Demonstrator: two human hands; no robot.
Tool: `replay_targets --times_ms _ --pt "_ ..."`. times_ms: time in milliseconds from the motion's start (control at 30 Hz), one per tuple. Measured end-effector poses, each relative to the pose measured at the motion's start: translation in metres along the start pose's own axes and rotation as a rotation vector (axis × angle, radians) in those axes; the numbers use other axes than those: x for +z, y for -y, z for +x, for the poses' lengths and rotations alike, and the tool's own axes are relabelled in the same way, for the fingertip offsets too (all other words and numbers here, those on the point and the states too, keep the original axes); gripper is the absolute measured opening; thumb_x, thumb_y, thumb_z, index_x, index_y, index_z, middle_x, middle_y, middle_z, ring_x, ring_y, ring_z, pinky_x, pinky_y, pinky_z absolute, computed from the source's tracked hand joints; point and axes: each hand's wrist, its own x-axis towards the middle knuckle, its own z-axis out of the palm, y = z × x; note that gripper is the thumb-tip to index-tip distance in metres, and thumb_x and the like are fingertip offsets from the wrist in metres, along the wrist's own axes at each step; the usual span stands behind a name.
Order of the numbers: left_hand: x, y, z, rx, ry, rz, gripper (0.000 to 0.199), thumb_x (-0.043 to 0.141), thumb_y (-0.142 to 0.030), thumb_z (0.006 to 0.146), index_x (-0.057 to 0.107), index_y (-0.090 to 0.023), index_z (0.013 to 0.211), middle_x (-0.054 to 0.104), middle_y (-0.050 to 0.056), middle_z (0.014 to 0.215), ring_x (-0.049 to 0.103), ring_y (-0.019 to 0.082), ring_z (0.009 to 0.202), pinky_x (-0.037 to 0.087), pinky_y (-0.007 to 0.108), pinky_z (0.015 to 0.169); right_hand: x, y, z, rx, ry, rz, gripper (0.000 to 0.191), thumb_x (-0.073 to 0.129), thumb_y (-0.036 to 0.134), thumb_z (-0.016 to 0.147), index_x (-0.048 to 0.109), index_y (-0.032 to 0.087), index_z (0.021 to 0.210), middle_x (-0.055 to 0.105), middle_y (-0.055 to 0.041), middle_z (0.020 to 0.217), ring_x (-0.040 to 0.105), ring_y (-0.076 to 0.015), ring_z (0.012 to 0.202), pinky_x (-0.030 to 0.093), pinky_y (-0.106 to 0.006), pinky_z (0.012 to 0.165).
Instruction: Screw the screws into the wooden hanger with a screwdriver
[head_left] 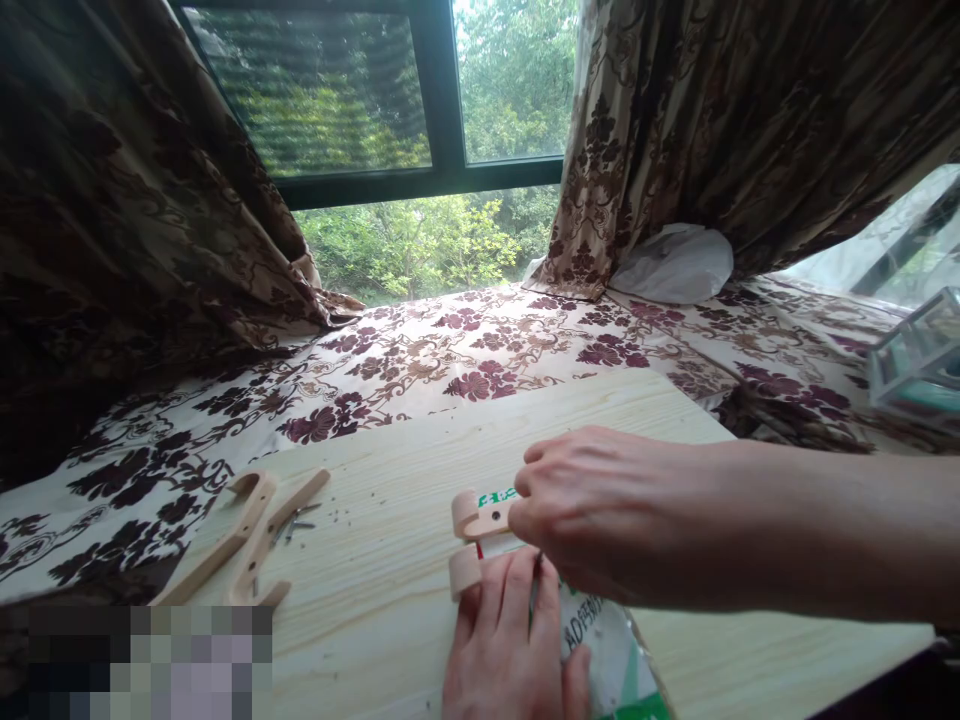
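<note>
At the near edge of the wooden board [390,620], the left hand [510,650] lies flat, fingers pressing a printed plastic packet [607,660]. Just beyond, the right hand [600,510] pinches a small hooked wooden piece [476,520]. Two more wooden hooks [247,545] and loose screws [296,522] lie at the board's left edge.

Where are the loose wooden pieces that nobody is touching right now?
In the head view, the loose wooden pieces lie at the left end of the wooden board, beside some small screws, well left of both hands.
</note>
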Motion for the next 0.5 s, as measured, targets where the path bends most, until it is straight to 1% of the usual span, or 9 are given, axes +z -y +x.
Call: replay_targets --times_ms 167,333,500 --pt "0.0049 0.002 -0.0015 0.035 -0.06 0.025 0.053 0.042 -0.054 0.087 0.049 -0.018 0.126 0.056 0.006 0.121 0.052 0.023 0.107 0.044 0.033 0.085 -0.0042 -0.0001 0.0009 0.069 0.063 0.023 0.011 0.055 0.007 0.077 0.057 0.015 0.069 0.053 -0.0011 0.06 0.039 -0.0124 0.057 0.027 -0.026 0.051" --pt "0.0068 0.0026 0.0005 0.025 -0.082 0.026 0.051 0.043 -0.052 0.087 0.052 -0.018 0.124 0.058 0.006 0.116 0.053 0.022 0.105 0.045 0.032 0.085 -0.0075 -0.0031 0.0034 0.14 0.134 0.035 0.01 0.057 0.011 0.078 0.06 0.014 0.069 0.057 -0.0038 0.063 0.044 -0.0131 0.061 0.029 -0.027 0.054" --pt "0.0091 0.0004 0.0028 0.035 -0.131 0.095 0.06 0.043 -0.062 0.083 0.054 -0.018 0.122 0.061 0.006 0.113 0.053 0.024 0.103 0.043 0.035 0.084 -0.0068 -0.0081 0.002 0.173 0.122 0.048 0.008 0.056 0.009 0.075 0.06 0.014 0.069 0.057 -0.0037 0.064 0.046 -0.0133 0.063 0.03 -0.026 0.054"
